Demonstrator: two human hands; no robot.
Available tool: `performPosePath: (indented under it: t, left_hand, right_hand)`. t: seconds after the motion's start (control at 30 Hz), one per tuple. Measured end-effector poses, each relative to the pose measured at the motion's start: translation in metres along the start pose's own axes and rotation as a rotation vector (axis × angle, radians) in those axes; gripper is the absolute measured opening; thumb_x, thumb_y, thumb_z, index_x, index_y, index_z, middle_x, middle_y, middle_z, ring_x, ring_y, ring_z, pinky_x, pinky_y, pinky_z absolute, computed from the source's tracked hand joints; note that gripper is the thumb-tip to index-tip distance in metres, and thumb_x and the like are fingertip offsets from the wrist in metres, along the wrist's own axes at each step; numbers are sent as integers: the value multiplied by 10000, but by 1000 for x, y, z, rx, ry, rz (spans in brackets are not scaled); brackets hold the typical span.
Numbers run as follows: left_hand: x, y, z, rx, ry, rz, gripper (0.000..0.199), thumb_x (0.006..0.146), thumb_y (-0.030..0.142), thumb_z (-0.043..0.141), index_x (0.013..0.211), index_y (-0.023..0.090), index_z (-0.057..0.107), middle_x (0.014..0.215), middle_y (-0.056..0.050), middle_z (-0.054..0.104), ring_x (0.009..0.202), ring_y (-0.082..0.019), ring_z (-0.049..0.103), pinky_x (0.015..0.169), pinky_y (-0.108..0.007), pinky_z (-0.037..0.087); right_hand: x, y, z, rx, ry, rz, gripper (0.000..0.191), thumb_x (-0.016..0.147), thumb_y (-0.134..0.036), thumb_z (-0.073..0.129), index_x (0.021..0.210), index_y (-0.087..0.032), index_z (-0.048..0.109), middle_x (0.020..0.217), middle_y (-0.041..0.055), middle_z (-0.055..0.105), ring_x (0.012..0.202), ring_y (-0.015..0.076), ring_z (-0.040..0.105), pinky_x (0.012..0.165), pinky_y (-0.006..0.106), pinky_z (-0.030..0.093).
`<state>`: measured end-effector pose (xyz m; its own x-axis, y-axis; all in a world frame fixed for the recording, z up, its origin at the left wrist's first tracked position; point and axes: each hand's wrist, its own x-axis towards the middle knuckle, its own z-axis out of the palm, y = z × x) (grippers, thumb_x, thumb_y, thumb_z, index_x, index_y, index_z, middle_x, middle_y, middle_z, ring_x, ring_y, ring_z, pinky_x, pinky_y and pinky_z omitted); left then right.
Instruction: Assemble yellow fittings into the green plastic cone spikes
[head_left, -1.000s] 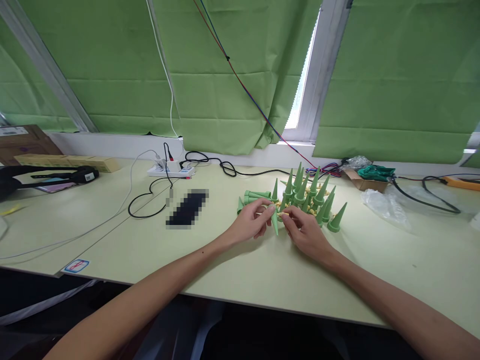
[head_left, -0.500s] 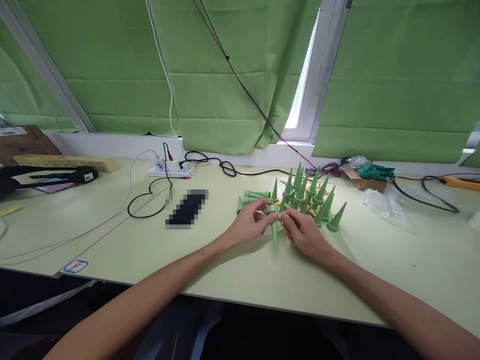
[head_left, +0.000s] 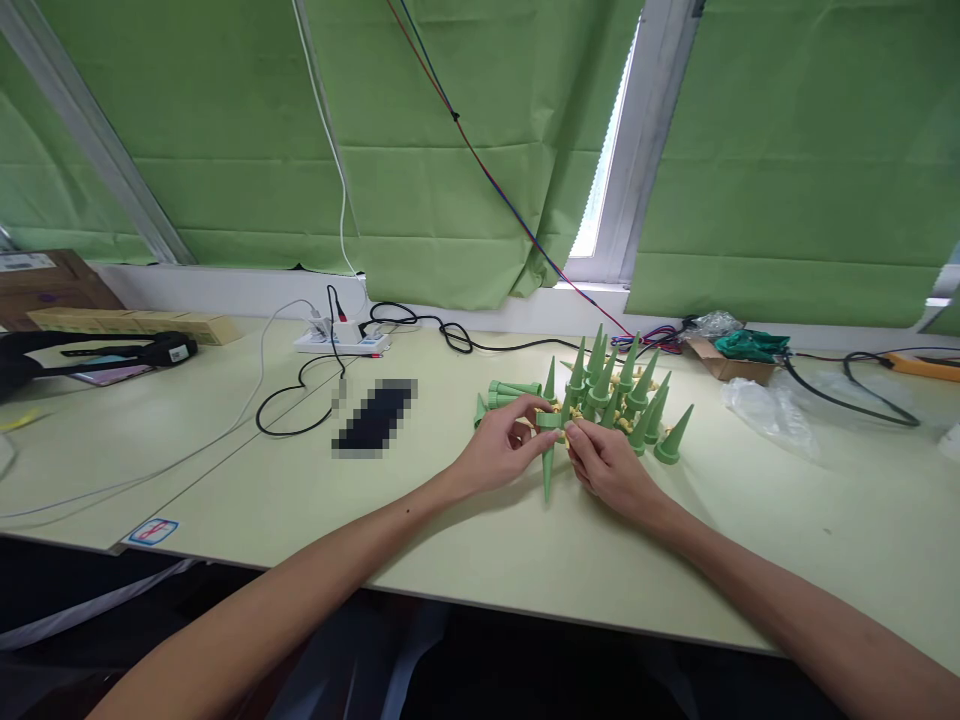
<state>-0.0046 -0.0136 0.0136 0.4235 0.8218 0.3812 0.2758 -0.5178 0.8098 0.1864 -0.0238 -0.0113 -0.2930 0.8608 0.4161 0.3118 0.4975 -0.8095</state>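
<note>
Between the thumb and fingers of my left hand [head_left: 504, 441] is a green cone [head_left: 548, 470], its point hanging downward and its wide cap on top. My right hand [head_left: 609, 462] is just right of it, fingers pinched on a small yellow piece [head_left: 568, 437] that is mostly hidden. Behind my hands, several green cones [head_left: 598, 385] stand points up, with small yellow pieces among them. Some green cones [head_left: 516, 389] lie on their sides behind my left hand.
A pixelated dark object [head_left: 375, 418] lies left of my hands. Behind it are a white power strip [head_left: 341, 344] and black cables [head_left: 454, 335]. At the right are a small cardboard box [head_left: 731, 364] and clear plastic [head_left: 769, 415]. The table's front edge [head_left: 555, 618] runs below my forearms.
The cone in my left hand has turned slightly, and its tip has shifted a little to the left. My right hand has moved slightly right, away from the cone's cap.
</note>
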Motion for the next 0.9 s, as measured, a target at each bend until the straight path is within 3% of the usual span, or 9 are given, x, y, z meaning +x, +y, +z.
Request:
performPosePath:
  t: [0.43,0.5,0.57,0.67,0.73,0.9]
  left_hand:
    - [-2,-1,1,-95,42,-24,428,918,499,599,1226,247,440,1055,-26,529,516,-27,477,524,-216,390]
    - [-1,-1,0,-142,63,-18,352,958,520,519,1148,232,452,985,-13,560,498,-41,473,510,-223,386]
    - [-1,0,-1,-149,87,-14,341,989,536,438,973,201,501,792,18,565,480,-65,463,505,-232,375]
    - [1,-1,-2,-66,72,-41,575,1003,568,360,604,170,474,506,25,453,460,-92,436,522,-253,368]
    - [1,-2,-2,-34,24,-84,688,996,602,338,471,169,438,431,7,421,438,-95,421,515,-261,365]
    - [4,-5,-2,-182,-151,-210,726,956,684,336,556,135,594,528,-52,584,407,-91,470,436,-246,367]
  right_hand:
    - [-2,-7,-2,32,60,-18,371,1024,-453,431,738,-217,442,584,-48,441,485,101,392,491,255,338]
    - [-2,-8,-2,47,64,-24,350,1022,-445,439,760,-214,464,589,-49,434,487,102,395,484,254,335]
    - [-2,-8,-2,55,70,-31,326,1020,-434,446,787,-211,490,602,-47,434,490,102,398,476,251,330]
    - [-2,-7,-3,53,75,-43,294,1017,-421,456,831,-205,529,628,-36,456,498,102,401,469,250,325]
    - [-2,-6,-4,42,74,-48,281,1015,-414,460,852,-203,549,639,-29,473,501,103,404,468,250,325]
    - [-2,-6,-4,-11,67,-57,265,1009,-399,466,892,-196,591,595,-28,484,489,114,418,476,257,337]
